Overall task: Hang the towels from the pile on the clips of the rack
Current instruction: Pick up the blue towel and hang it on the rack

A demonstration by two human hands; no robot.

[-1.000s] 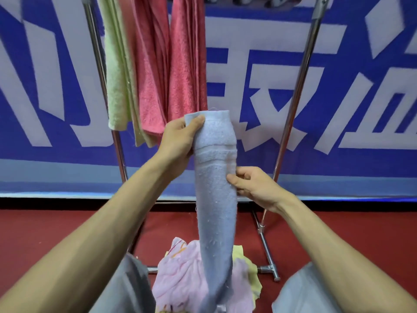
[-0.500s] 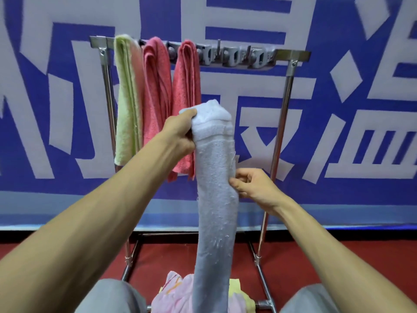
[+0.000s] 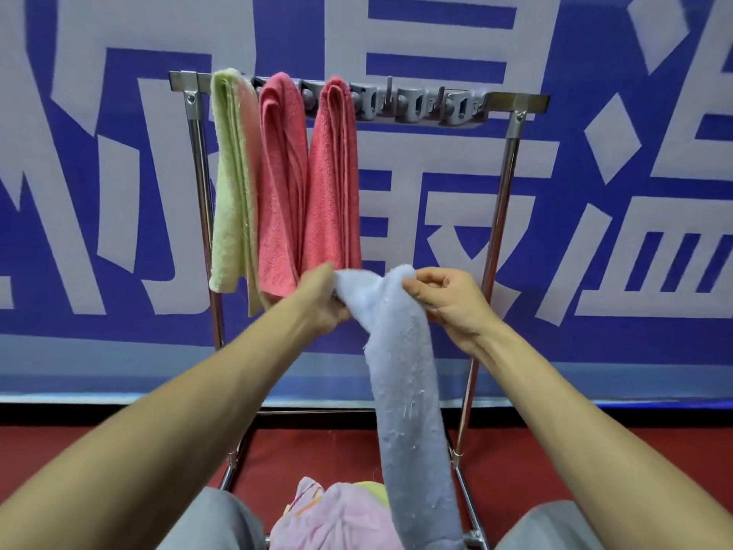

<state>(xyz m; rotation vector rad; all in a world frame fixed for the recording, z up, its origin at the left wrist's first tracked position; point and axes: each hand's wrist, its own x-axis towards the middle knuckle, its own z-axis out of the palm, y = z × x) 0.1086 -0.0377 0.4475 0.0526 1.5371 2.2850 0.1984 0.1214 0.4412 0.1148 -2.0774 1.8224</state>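
A green towel (image 3: 229, 184) hangs at the left end of the clothes rack (image 3: 515, 100), at ten o'clock from the hands. Just right of it hang two coral towels, the first coral towel (image 3: 281, 184) touching the second coral towel (image 3: 334, 172). That makes three towels on the rack, all folded lengthwise.

Below the coral pair, the left hand (image 3: 322, 299) has its fingers curled tight round the top end of a light blue towel (image 3: 404, 391). This one towel is bunched into a long roll and hangs toward six o'clock. Its lower end reaches the pile (image 3: 329, 518) between two grey-clad knees. Pink cloth and a strip of yellow show in the pile; how many towels it holds cannot be told.

The right hand (image 3: 448, 303) pinches the towel's top fold from three o'clock, thumb against curled fingers. At twelve o'clock above it, three grey clips (image 3: 416, 107) on the bar stand bare.
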